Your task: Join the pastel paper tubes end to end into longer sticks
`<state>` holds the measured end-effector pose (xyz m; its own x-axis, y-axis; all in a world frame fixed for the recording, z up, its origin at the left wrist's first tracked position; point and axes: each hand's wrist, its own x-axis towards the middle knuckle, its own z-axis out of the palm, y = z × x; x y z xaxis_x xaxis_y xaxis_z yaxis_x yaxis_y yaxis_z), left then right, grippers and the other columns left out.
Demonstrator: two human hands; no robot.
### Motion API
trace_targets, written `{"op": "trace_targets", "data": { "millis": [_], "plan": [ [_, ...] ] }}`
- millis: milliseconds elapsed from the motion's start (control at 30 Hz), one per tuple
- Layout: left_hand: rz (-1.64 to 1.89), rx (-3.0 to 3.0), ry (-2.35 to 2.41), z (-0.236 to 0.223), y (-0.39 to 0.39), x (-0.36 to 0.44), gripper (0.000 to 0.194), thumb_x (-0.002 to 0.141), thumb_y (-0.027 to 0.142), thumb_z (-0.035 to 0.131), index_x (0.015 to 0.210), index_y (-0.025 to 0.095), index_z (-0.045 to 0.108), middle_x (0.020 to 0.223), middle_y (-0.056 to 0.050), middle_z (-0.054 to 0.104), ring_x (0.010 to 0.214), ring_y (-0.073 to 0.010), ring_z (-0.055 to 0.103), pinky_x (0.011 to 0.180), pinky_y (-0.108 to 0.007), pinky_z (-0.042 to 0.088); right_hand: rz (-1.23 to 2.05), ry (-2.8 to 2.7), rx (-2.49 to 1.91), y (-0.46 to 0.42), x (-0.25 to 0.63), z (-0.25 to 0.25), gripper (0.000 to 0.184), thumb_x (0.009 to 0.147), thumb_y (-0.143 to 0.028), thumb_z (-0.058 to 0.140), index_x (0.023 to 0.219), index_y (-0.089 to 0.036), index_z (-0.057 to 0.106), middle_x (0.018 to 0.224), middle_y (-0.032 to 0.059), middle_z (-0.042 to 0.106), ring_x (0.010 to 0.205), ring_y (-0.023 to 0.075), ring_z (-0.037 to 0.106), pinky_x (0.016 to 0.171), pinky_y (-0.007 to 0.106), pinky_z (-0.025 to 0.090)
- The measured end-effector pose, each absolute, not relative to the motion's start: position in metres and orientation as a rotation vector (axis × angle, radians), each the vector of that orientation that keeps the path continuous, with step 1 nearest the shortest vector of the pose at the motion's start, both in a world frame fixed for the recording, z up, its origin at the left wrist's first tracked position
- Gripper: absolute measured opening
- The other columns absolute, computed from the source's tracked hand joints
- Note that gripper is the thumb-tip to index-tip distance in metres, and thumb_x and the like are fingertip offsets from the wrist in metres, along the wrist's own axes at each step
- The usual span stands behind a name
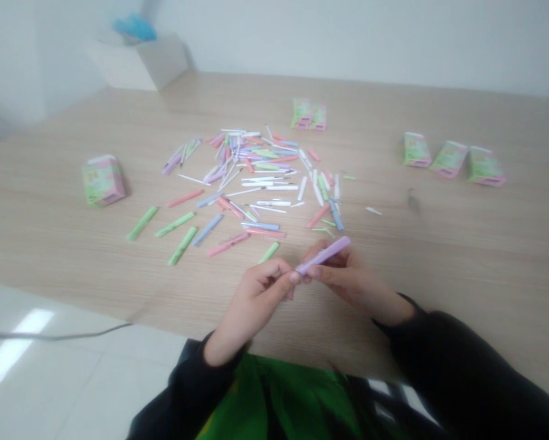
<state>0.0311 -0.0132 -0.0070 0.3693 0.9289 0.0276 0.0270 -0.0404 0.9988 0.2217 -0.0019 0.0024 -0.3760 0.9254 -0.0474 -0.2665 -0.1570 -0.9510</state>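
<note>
A slim purple pen-like tube [329, 252] is held between my two hands above the table's front part. My right hand [347, 275] is closed round its middle, thumb along the near side. At the tube's lower left end, the thumb and fingers of my left hand [267, 290] are pinched; the fingertips hide what exactly they grip. The tube tilts up to the right. Just beyond my left hand lies a green tube [269, 251]. Further off, blue tubes [336, 215] and pink tubes [228, 244] lie among thin white sticks [265, 181].
Green-and-pink small boxes stand at the left [104, 180], at the back [301, 114] and at the right [448, 159]. A white box [141, 64] with something blue in it is at the back left. The wooden table [461, 256] ends at a near edge; a cable [72, 336] runs below.
</note>
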Motion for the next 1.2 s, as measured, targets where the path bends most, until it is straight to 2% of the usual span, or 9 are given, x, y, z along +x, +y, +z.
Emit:
{"op": "trace_targets", "data": {
  "millis": [267,333,433,567,667,800,933,1067,1200],
  "plan": [
    [1.048,1.26,0.852,-0.009,-0.013,0.04,0.02,0.095,0.037,0.064,0.089,0.018,0.059,0.069,0.001,0.066,0.055,-0.0102,0.057,0.054,-0.022,0.046,1.75,-1.156,-0.761,-0.002,0.21,-0.008,0.021,0.08,-0.035,0.082,0.079,-0.019,0.069,0.068,-0.0021,0.066,0.067,0.014,0.063,0.067,0.029,0.053],
    [1.092,1.271,0.888,-0.009,-0.012,0.038,0.016,0.094,0.033,0.064,0.092,0.017,0.061,0.069,0.001,0.067,0.057,-0.0111,0.06,0.057,-0.023,0.048,1.745,-1.162,-0.79,-0.001,0.213,-0.011,0.02,0.08,-0.033,0.083,0.087,-0.019,0.07,0.069,-0.0029,0.065,0.067,0.0126,0.062,0.066,0.026,0.051],
    [1.148,1.418,1.057,-0.006,-0.01,0.031,0.011,0.094,0.028,0.064,0.089,0.018,0.064,0.067,0.002,0.063,0.06,-0.0118,0.06,0.061,-0.024,0.048,1.788,-1.032,-0.864,0.002,0.22,-0.011,0.03,0.079,-0.036,0.084,0.1,-0.021,0.069,0.075,-0.0027,0.068,0.066,0.0112,0.062,0.066,0.025,0.051],
    [1.209,1.678,1.219,0.005,-0.005,0.017,0.008,0.094,0.025,0.063,0.094,0.019,0.068,0.073,0.001,0.06,0.066,-0.0128,0.056,0.064,-0.026,0.045,1.918,-0.88,-0.884,0.004,0.228,-0.005,0.02,0.086,-0.035,0.075,0.095,-0.018,0.071,0.083,0.0017,0.071,0.069,0.011,0.064,0.068,0.025,0.053],
    [1.24,1.844,1.23,0.018,0.0,0.012,0.01,0.095,0.022,0.062,0.1,0.021,0.07,0.076,0.001,0.062,0.07,-0.0126,0.056,0.067,-0.026,0.044,1.98,-0.806,-0.894,0.005,0.228,-0.002,0.016,0.084,-0.03,0.076,0.092,-0.017,0.074,0.082,0.0022,0.072,0.07,0.0106,0.064,0.068,0.023,0.054],
    [1.219,1.895,1.221,0.028,0.006,0.008,0.008,0.095,0.021,0.062,0.095,0.021,0.069,0.073,0.003,0.06,0.067,-0.0114,0.054,0.064,-0.024,0.042,1.975,-0.792,-0.926,0.007,0.229,-0.003,0.01,0.084,-0.024,0.075,0.09,-0.016,0.075,0.082,0.0019,0.072,0.069,0.0097,0.064,0.068,0.022,0.055],
    [1.291,1.718,1.274,0.023,0.01,0.002,0.008,0.095,0.022,0.061,0.088,0.02,0.064,0.07,0.003,0.057,0.061,-0.0106,0.052,0.059,-0.024,0.041,1.862,-0.833,-0.984,0.012,0.237,-0.003,0.016,0.081,-0.027,0.079,0.093,-0.016,0.076,0.081,0.0017,0.074,0.066,0.0087,0.064,0.065,0.022,0.055],
    [1.329,1.548,1.266,0.011,0.015,-0.003,0.01,0.095,0.023,0.059,0.085,0.02,0.059,0.062,0.006,0.053,0.055,-0.0106,0.051,0.056,-0.023,0.04,1.709,-0.939,-1.034,0.016,0.244,-0.005,0.02,0.08,-0.032,0.08,0.094,-0.018,0.075,0.083,0.0024,0.074,0.066,0.01,0.065,0.067,0.026,0.057],
    [1.282,1.596,1.321,0.001,0.019,-0.001,0.009,0.093,0.024,0.06,0.085,0.019,0.06,0.064,0.005,0.053,0.057,-0.0113,0.052,0.057,-0.024,0.04,1.547,-1.104,-1.177,0.02,0.242,-0.017,0.018,0.083,-0.032,0.075,0.094,-0.018,0.071,0.082,0.0028,0.073,0.068,0.0127,0.067,0.071,0.031,0.059]
  ]
}}
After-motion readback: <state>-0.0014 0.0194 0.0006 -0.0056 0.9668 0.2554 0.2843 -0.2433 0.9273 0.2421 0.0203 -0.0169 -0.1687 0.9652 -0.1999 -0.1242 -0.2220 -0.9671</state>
